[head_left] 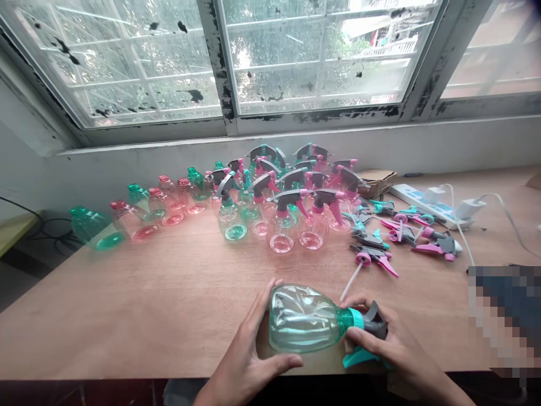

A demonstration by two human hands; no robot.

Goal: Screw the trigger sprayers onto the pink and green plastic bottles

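I hold a green see-through spray bottle (302,320) on its side near the table's front edge. My left hand (249,352) cups the bottle's base, fingers wrapped round it. My right hand (391,347) grips the grey and teal trigger head (367,332) fitted at the bottle's neck. Behind stands a cluster of assembled pink and green spray bottles (291,208). Open bottles without heads (146,217) stand in a row to the left. Loose trigger heads (395,237) lie to the right.
The wooden table (169,304) runs under a grimy window (236,56). A white power strip (426,203) with plugs and cables lies at the right, beside a small cardboard box (378,180). A blurred patch (505,321) covers the right front corner.
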